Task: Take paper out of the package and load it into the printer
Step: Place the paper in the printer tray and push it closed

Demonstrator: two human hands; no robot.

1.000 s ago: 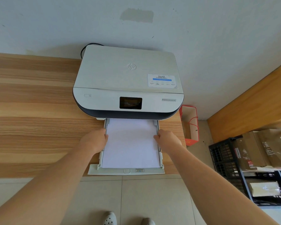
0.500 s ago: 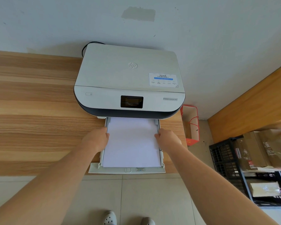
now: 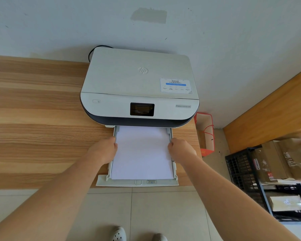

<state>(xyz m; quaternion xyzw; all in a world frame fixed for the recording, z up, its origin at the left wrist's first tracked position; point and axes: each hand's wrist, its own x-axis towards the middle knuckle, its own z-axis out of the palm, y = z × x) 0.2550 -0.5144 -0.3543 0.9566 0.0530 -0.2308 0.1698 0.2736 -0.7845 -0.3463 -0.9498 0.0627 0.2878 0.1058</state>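
Observation:
A white printer (image 3: 139, 84) with a dark screen stands on the wooden table (image 3: 33, 127) against the wall. Its paper tray (image 3: 137, 183) is pulled out toward me over the table's front edge. A stack of white paper (image 3: 142, 153) lies flat in the tray. My left hand (image 3: 103, 150) grips the tray's left side rail, fingers curled onto the paper's edge. My right hand (image 3: 180, 150) holds the right rail the same way. No paper package is in view.
A red paper bag (image 3: 205, 134) stands on the floor to the right of the table. Further right are a black crate (image 3: 241, 173) and cardboard boxes (image 3: 274, 159). A black cable (image 3: 94, 51) runs behind the printer. My shoes show on the tiled floor below.
Both hands have stayed on the tray's sides. The tray and paper sit slightly deeper in the printer than a second ago.

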